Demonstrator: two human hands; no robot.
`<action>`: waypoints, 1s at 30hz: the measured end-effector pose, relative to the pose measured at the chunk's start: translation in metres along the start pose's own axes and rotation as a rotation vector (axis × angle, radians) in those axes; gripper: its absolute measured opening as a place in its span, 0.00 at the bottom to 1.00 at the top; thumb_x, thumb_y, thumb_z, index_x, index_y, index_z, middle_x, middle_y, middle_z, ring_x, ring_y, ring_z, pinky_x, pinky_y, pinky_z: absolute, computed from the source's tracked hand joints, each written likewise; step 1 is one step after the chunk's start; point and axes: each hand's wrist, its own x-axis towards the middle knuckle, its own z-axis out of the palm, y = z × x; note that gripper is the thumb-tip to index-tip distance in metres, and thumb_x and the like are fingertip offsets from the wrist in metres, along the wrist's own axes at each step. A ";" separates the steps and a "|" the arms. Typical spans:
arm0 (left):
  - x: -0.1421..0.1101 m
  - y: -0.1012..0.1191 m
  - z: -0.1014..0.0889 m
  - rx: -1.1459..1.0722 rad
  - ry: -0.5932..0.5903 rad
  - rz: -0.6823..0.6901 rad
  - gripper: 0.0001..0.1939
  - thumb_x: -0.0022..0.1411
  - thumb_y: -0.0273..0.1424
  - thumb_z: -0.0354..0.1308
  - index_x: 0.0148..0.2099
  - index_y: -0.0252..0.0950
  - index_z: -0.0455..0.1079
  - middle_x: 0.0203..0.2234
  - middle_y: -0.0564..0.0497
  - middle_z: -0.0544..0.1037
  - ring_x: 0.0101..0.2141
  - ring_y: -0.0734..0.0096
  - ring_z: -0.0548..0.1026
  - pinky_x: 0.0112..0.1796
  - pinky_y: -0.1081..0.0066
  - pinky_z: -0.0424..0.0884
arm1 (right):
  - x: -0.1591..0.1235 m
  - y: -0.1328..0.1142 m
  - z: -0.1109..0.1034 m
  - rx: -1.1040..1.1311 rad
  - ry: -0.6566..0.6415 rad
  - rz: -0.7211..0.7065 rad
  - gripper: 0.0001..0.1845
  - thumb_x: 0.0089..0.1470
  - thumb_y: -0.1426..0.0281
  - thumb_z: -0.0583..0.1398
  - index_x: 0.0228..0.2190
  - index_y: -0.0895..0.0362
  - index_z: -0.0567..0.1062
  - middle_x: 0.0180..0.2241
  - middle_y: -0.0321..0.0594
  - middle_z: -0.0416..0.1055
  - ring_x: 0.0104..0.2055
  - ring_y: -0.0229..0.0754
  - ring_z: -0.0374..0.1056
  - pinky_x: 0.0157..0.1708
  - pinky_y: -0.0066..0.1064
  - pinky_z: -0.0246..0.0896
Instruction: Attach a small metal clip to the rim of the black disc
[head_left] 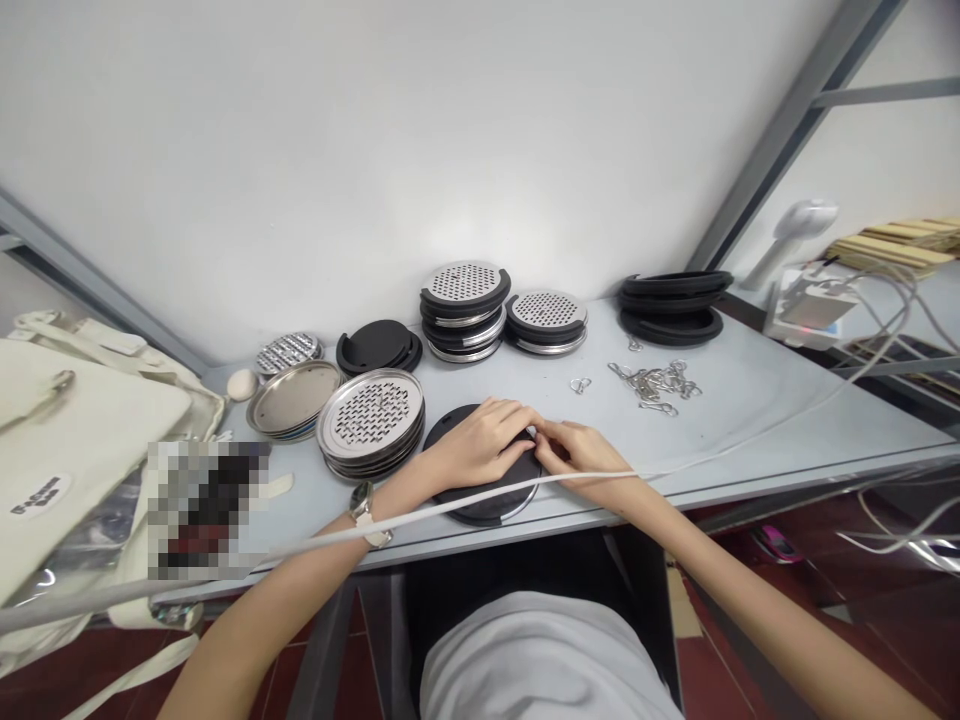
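Observation:
A round black disc [480,500] with a shiny metal edge lies flat near the table's front edge. My left hand [484,440] rests over its top, thumb and fingers closed together towards the right rim. From the right, my right hand [577,455] meets it there, its fingers pinched. Between the fingertips shows a small shiny metal clip [532,432], mostly hidden. Loose metal clips [660,383] lie in a pile to the right, with a single clip [580,385] nearer the disc.
Left of the disc stands a stack of perforated metal plates [371,415], beside plain metal lids [294,398]. Behind are stacked black-rimmed graters [466,310] and black rings [671,305]. A white cable [720,455] crosses before my arms. A cream bag [82,430] sits left.

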 end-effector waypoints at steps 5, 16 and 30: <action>0.000 0.001 -0.001 -0.020 -0.001 0.005 0.10 0.64 0.23 0.49 0.48 0.35 0.61 0.39 0.46 0.70 0.42 0.63 0.69 0.45 0.63 0.65 | 0.000 0.001 0.000 0.011 0.003 -0.001 0.11 0.57 0.70 0.49 0.32 0.58 0.70 0.24 0.39 0.69 0.23 0.37 0.61 0.26 0.26 0.52; 0.000 0.000 -0.001 -0.029 -0.011 0.007 0.11 0.64 0.23 0.49 0.49 0.34 0.61 0.39 0.46 0.70 0.42 0.63 0.69 0.45 0.62 0.65 | -0.001 0.001 0.001 0.032 0.023 -0.007 0.11 0.57 0.69 0.49 0.32 0.58 0.70 0.23 0.37 0.68 0.22 0.36 0.60 0.24 0.26 0.51; 0.001 -0.001 -0.001 -0.076 0.013 -0.008 0.09 0.64 0.21 0.46 0.45 0.34 0.62 0.38 0.47 0.71 0.41 0.65 0.69 0.45 0.64 0.66 | -0.001 0.001 0.001 0.064 0.028 0.001 0.11 0.57 0.68 0.50 0.30 0.58 0.70 0.24 0.37 0.68 0.23 0.35 0.60 0.25 0.26 0.53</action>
